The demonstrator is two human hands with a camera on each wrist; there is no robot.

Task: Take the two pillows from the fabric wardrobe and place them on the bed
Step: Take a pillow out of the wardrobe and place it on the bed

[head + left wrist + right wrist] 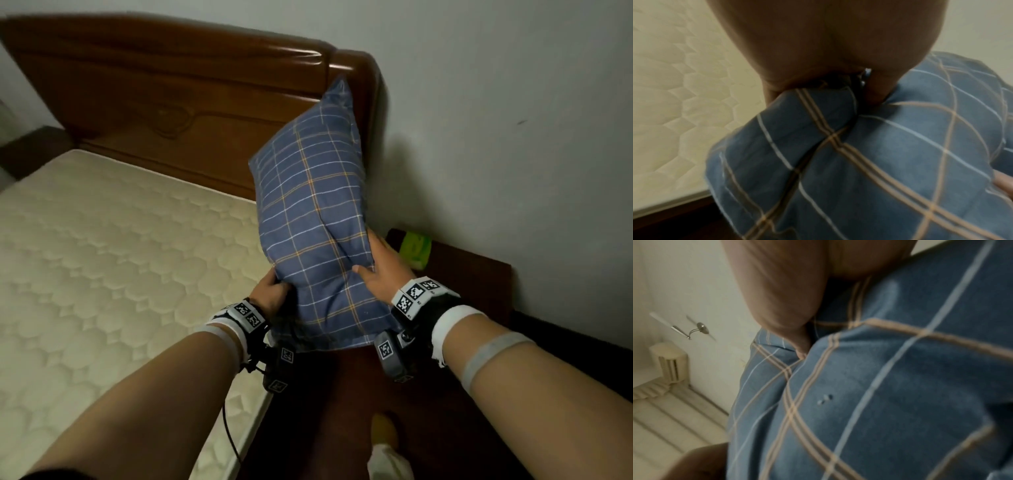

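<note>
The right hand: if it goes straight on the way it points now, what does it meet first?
The right hand points up and away along the plaid pillow it holds. Past the pillow, probably the wooden headboard edge or the wall; depth is unclear.

The pillow (310,219) is soft woven cloth, matt blue with thin white and orange check lines, creased where it is gripped. Behind it the headboard (178,99) is carved, glossy varnished wood, and left of the pillow the mattress (113,246) is cream quilted fabric with a slight sheen.
</note>
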